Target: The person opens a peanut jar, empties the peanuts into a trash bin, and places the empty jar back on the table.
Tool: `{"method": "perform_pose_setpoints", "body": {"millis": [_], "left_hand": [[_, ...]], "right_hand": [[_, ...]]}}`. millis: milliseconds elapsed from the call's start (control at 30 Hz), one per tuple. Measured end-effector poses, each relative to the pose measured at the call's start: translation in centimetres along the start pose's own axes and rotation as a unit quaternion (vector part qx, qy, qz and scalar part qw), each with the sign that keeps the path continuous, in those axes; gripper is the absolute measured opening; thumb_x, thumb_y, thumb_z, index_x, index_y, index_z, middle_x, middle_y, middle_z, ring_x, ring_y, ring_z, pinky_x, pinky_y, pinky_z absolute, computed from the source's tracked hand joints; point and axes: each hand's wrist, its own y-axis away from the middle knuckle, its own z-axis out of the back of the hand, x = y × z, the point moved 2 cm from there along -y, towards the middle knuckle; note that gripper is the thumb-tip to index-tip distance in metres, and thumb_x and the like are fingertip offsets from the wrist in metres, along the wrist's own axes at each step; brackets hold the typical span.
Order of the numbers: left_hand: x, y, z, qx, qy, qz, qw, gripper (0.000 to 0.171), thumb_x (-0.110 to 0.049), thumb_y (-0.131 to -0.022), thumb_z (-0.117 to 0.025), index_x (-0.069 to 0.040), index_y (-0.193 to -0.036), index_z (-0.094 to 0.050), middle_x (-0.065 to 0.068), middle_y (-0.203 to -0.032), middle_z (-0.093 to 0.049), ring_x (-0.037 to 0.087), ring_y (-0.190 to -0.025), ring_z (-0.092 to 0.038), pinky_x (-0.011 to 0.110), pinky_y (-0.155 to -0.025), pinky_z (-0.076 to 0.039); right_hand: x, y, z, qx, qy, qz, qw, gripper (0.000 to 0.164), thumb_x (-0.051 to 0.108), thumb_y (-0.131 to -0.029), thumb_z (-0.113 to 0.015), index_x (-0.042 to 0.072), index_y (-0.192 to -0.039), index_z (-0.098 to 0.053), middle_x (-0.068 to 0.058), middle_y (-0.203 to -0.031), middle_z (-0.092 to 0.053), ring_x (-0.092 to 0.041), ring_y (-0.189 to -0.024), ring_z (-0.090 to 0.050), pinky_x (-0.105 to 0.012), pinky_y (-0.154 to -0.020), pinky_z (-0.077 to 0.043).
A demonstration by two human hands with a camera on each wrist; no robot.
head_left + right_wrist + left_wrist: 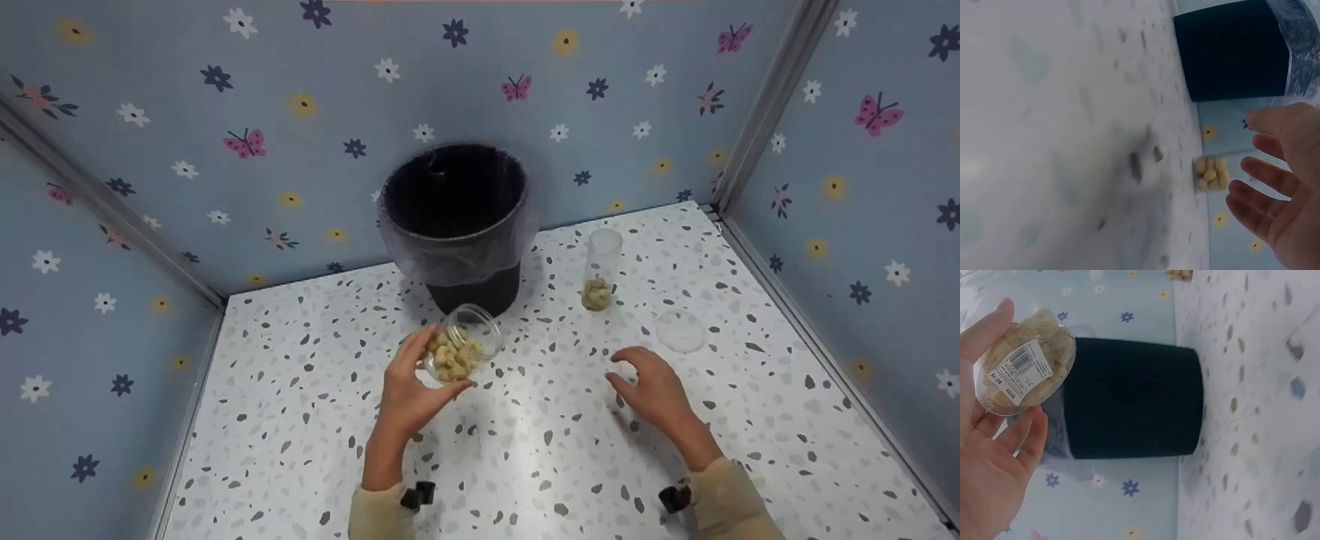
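Observation:
My left hand [409,386] grips a clear plastic jar [475,330], fingers on one side and thumb on the other. The jar tilts, its round mouth facing up and away from me. Pale yellow lumpy pieces [452,358] fill its lower part. A white barcode label [1021,370] on the jar's base shows in the left wrist view. Over the table to the right, my right hand [654,386] holds nothing, its fingers loosely bent and apart from the thumb. Beyond it, a tall clear container [604,259] stands with similar yellow pieces at its bottom.
A black bin [476,281] with a clear liner over its rim stands against the back wall, just beyond the jar. On the speckled table [300,435], a round clear lid [681,331] lies at the right. Patterned walls [300,165] enclose the back and both sides.

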Motion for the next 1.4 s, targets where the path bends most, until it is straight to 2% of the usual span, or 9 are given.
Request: {"method": "perform_pose_setpoints", "body": {"millis": [133, 300, 467, 600, 767, 1000, 1100, 1233, 1400], "left_hand": [[0.0, -1.1, 1.7, -0.016, -0.001, -0.017, 0.9997, 0.09, -0.024, -0.064, -0.093, -0.005, -0.141, -0.049, 0.005, -0.135, -0.052, 0.017, -0.118, -0.053, 0.034, -0.099, -0.045], [-0.2, -1.6, 2.6, -0.034, -0.005, -0.022, 0.9992, 0.091, -0.019, -0.063, -0.094, -0.004, -0.141, -0.049, 0.007, -0.135, -0.052, 0.022, -0.119, -0.052, 0.034, -0.098, -0.045], [-0.4, -1.9, 2.6, -0.041, -0.006, -0.03, 0.9987, 0.092, -0.011, -0.06, -0.094, 0.003, -0.139, -0.049, 0.016, -0.133, -0.053, 0.029, -0.118, -0.053, 0.041, -0.096, -0.046], [-0.4, -1.8, 2.4, -0.049, 0.002, -0.037, 0.9981, 0.093, -0.007, -0.057, -0.095, 0.006, -0.137, -0.049, 0.02, -0.133, -0.052, 0.031, -0.118, -0.053, 0.043, -0.097, -0.046], [-0.7, -1.1, 2.1, -0.041, 0.005, -0.029, 0.9987, 0.092, -0.015, -0.06, -0.095, 0.001, -0.138, -0.049, 0.012, -0.133, -0.053, 0.025, -0.119, -0.053, 0.034, -0.101, -0.043], [-1.0, -1.4, 2.2, -0.017, 0.003, -0.029, 0.9994, 0.09, -0.026, -0.067, -0.091, -0.007, -0.142, -0.047, 0.004, -0.137, -0.051, 0.02, -0.12, -0.052, 0.04, -0.095, -0.048], [-1.5, -2.9, 3.5, -0.029, -0.002, -0.046, 0.9985, 0.09, -0.023, -0.065, -0.092, -0.007, -0.141, -0.049, 0.005, -0.134, -0.053, 0.018, -0.115, -0.054, 0.037, -0.09, -0.05], [-3.5, -6.2, 6.5, -0.048, 0.003, -0.058, 0.9972, 0.086, -0.009, -0.062, -0.093, 0.004, -0.136, -0.051, 0.016, -0.129, -0.056, 0.025, -0.109, -0.056, 0.038, -0.086, -0.051], [-3.2, -10.8, 10.2, -0.03, -0.002, -0.015, 0.9994, 0.086, -0.005, -0.065, -0.091, 0.005, -0.139, -0.048, 0.018, -0.13, -0.054, 0.027, -0.109, -0.054, 0.039, -0.088, -0.049]], "right_hand": [[3.7, -4.5, -0.2, -0.02, -0.07, 0.035, 0.997, 0.023, 0.009, -0.087, -0.074, 0.005, -0.108, -0.068, -0.009, -0.104, -0.066, -0.026, -0.094, -0.062, -0.042, -0.07, -0.057], [8.3, -12.0, 0.3, -0.034, -0.126, 0.099, 0.987, 0.027, 0.008, -0.088, -0.072, 0.0, -0.114, -0.067, -0.016, -0.109, -0.065, -0.031, -0.093, -0.064, -0.041, -0.072, -0.057], [12.2, -18.7, 1.2, -0.036, -0.119, 0.135, 0.983, 0.032, 0.012, -0.089, -0.073, 0.0, -0.118, -0.066, -0.017, -0.115, -0.061, -0.028, -0.096, -0.062, -0.032, -0.075, -0.056], [14.2, -21.9, 1.4, -0.035, -0.099, 0.159, 0.982, 0.032, 0.017, -0.088, -0.074, 0.001, -0.115, -0.068, -0.019, -0.118, -0.056, -0.029, -0.099, -0.059, -0.037, -0.077, -0.055], [14.5, -23.0, 0.8, -0.016, -0.077, 0.167, 0.983, 0.022, 0.016, -0.087, -0.075, 0.002, -0.104, -0.071, -0.015, -0.109, -0.058, -0.027, -0.093, -0.058, -0.036, -0.079, -0.052], [13.5, -22.6, 0.0, -0.044, -0.079, 0.173, 0.981, 0.011, 0.007, -0.086, -0.074, 0.001, -0.096, -0.073, -0.011, -0.1, -0.061, -0.022, -0.09, -0.061, -0.033, -0.078, -0.052], [13.5, -22.6, -0.1, -0.055, -0.078, 0.181, 0.979, 0.009, 0.007, -0.087, -0.074, 0.001, -0.094, -0.073, -0.011, -0.098, -0.062, -0.021, -0.088, -0.061, -0.03, -0.077, -0.051], [13.6, -22.8, -0.3, -0.061, -0.079, 0.183, 0.978, 0.007, 0.007, -0.087, -0.074, 0.002, -0.093, -0.073, -0.01, -0.097, -0.061, -0.02, -0.086, -0.06, -0.03, -0.076, -0.051], [13.5, -22.6, -0.9, -0.058, -0.084, 0.188, 0.977, 0.008, 0.009, -0.088, -0.073, 0.003, -0.093, -0.073, -0.01, -0.099, -0.061, -0.019, -0.087, -0.06, -0.029, -0.077, -0.052]]}}
